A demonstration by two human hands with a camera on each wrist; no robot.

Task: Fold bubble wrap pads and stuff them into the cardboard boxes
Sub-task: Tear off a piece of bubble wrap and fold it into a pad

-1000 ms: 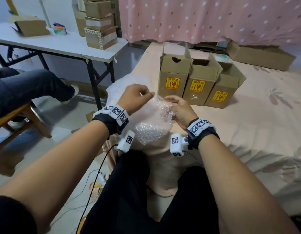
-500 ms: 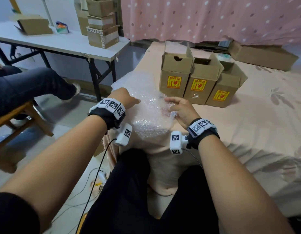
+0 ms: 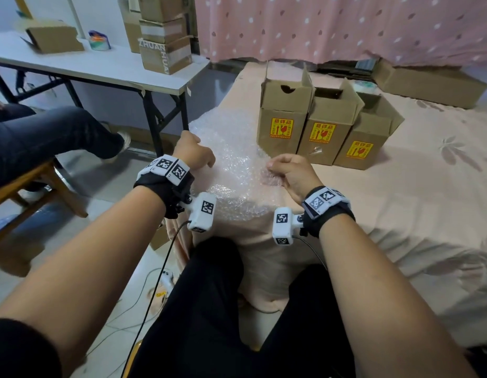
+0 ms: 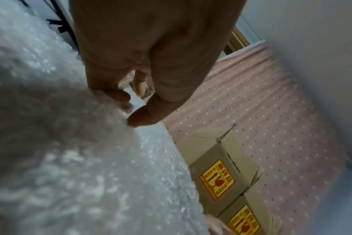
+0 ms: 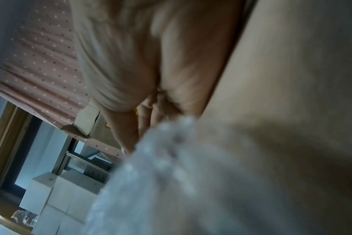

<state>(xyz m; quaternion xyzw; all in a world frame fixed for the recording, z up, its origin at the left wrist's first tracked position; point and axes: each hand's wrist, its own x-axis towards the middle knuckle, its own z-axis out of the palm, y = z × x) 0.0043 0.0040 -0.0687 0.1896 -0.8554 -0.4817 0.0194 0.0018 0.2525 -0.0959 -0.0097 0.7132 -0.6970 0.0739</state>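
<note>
Pink bedsheet (image 3: 400,192) under crinkly bubble wrap (image 3: 231,170), both hands gripping.

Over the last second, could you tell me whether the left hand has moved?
Yes. The left hand has moved left, away from the leftmost cardboard box, to the bubble wrap sheet's left edge.

The bubble wrap (image 3: 231,165) lies on the bed (image 3: 400,203) right in front of me, between my left hand (image 3: 193,154) and my right hand (image 3: 291,173). Behind it three cardboard boxes (image 3: 326,132) stand side by side in a row, touching. A long box (image 3: 430,83) lies farther back. To my left stands a table (image 3: 100,69) with stacked boxes (image 3: 163,36) on it.
</note>
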